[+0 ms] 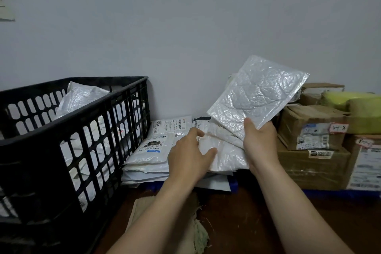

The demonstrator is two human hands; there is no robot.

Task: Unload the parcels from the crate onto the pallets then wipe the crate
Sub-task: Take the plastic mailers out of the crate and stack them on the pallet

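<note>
A parcel storeroom or courier depot is suggested. White mailer bags (148,155) with barcoded shipping labels are stacked on a blue pallet (329,193) against a bare wall (185,16). Taped, labelled cardboard boxes (309,128) are piled beside them, and a black slotted crate (37,161) is loaded with more bags.

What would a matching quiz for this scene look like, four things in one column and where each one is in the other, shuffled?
Column A
1. black crate
2. silver mailer
3. white parcel
4. frayed cloth

Column B
a. on the floor
b. raised in the right hand
c. at the left, parcels inside
d. on the pile, gripped by the left hand

Pairs: 1-c, 2-b, 3-d, 4-a
</note>
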